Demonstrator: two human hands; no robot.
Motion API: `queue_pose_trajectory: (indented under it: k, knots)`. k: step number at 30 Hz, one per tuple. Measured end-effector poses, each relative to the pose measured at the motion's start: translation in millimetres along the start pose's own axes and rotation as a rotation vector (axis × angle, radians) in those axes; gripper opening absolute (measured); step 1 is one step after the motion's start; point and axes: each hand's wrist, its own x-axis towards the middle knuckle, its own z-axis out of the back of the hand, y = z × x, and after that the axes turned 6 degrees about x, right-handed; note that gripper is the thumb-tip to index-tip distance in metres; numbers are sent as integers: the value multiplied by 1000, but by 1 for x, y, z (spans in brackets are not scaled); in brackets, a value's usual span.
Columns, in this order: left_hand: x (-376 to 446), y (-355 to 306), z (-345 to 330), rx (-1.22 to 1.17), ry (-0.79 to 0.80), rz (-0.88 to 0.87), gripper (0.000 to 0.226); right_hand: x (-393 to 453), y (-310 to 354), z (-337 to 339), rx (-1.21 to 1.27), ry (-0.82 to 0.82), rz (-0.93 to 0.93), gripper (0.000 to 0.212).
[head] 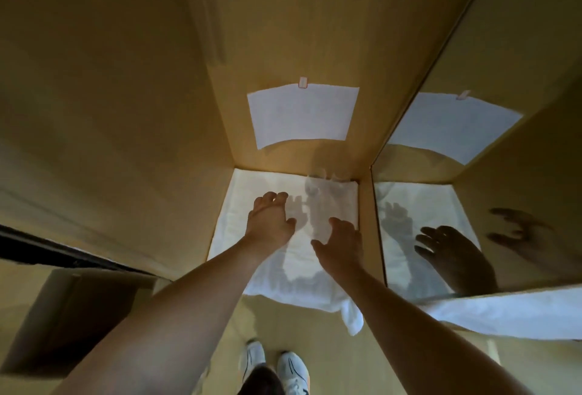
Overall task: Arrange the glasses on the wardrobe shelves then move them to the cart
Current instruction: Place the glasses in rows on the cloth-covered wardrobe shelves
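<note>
Tan, smooth board makes up the wardrobe [132, 86] that fills the upper half of the frame, its flat back and side panels meeting at straight corners. One shelf [367, 205] sits at centre frame, covered by a white, softly wrinkled cloth [239, 246] whose front edge droops over the lip. One clear glass [318, 186], faint and blurred, stands on the cloth near the back right corner of the shelf; its exact shape is hard to tell. Two bare hands reach in over the cloth. On the left hand [271, 221] the fingers are loosely spread and hold nothing, just left of the glass. On the right hand [341, 243] the fingers are also apart and empty, just below the glass. One rectangular white sheet of paper [302, 116] hangs on the back panel under a small pale clip. At right, a glossy mirror panel [472, 205] repeats paper, cloth and hand. Two white sneakers [277, 366] show at lower centre.
</note>
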Motion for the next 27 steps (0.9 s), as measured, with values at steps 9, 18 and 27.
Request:
queue_pose_trajectory:
  k: [9,18,27]
  knots:
    - [68,14,-22,-78,14,-28,67,44,10,-36,48,-2,-153,68]
    - [158,36,-54,-144,20,4,69,121,14,-60,181,-104,-268,67]
    - [228,29,-98,-255,43,-23,75,213,-14,-83,301,-211,-378,69]
